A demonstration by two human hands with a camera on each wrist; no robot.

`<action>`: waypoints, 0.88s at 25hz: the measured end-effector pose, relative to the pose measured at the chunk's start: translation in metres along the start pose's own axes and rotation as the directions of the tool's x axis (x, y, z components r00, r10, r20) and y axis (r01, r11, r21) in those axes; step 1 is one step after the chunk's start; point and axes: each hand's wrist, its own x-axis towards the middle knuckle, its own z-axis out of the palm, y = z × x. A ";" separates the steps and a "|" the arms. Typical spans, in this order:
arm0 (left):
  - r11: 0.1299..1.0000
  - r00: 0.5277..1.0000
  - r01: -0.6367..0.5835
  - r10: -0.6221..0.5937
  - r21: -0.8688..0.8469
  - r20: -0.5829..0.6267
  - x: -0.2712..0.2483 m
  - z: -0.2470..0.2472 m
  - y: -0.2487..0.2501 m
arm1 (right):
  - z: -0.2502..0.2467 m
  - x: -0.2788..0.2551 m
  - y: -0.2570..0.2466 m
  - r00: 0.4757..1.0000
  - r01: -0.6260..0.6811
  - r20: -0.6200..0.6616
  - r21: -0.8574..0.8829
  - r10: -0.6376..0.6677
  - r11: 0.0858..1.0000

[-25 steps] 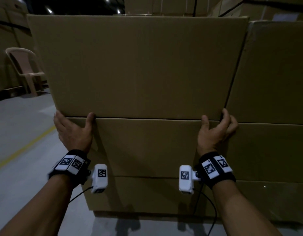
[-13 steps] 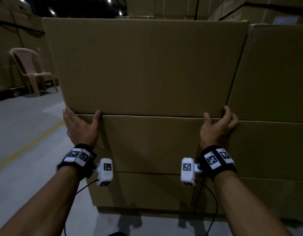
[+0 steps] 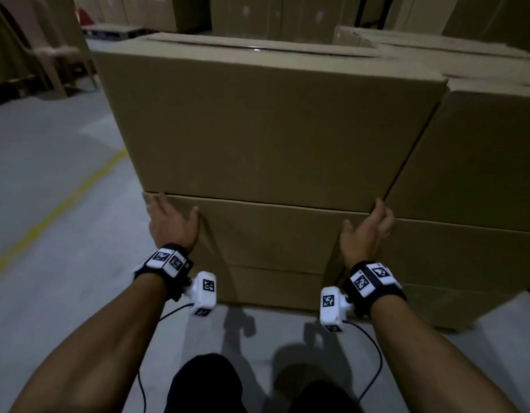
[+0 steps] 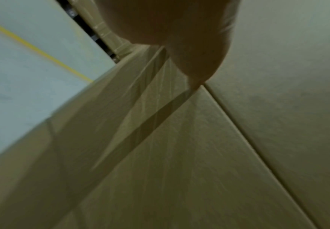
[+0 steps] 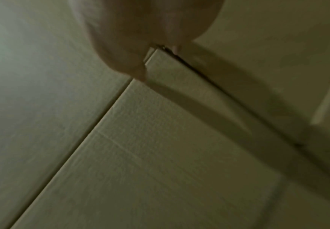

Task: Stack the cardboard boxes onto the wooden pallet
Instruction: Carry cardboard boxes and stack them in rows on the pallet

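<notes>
On right wrist view: fingers [image 5: 125, 62] at top box [image 3: 269, 126] corner (head: hidden).

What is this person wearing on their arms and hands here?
Forearms are bare, no sleeves or gloves. Left hand and right hand each have a black wristband carrying white square-coded tags, plus a white tagged camera block with a thin dark cable trailing down.
</notes>
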 end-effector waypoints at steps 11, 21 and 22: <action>0.855 0.809 -0.259 -0.062 0.449 0.584 -0.082 -0.219 0.119 | -0.146 -0.024 -0.182 0.476 0.238 0.831 -0.438 0.288 0.867; 0.879 0.871 -0.052 -0.192 0.473 0.452 -0.087 -0.336 0.016 | -0.060 -0.141 -0.327 0.148 0.490 0.988 -0.116 0.049 0.864; 0.877 0.872 -0.024 -0.217 0.480 0.438 -0.077 -0.349 -0.004 | -0.040 -0.159 -0.345 0.112 0.516 0.993 -0.082 0.028 0.852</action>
